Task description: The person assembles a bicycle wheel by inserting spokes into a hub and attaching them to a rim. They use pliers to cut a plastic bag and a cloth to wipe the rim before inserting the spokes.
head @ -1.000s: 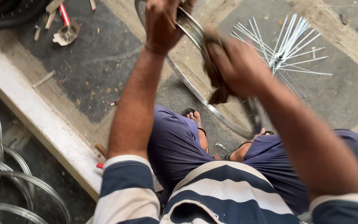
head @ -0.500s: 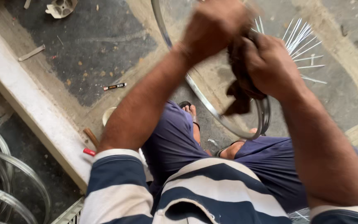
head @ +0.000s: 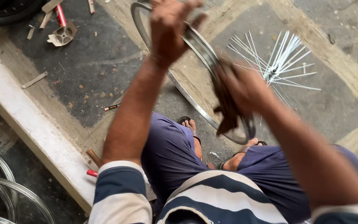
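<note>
Since half a second ago the left hand [head: 171,29] has slid up the wheel rim [head: 187,95] towards its far edge, and the brown rag [head: 227,101] has moved down it. The left fingers are curled tight round the rim's upper part, holding it tilted above the knees. The right hand [head: 245,89] is closed on the rag, pressed against the rim. A fan of silver spokes [head: 276,64] lies on the floor beyond. At top left, near a red-handled tool [head: 60,14], lies a torn, pale cardboard box [head: 63,35].
</note>
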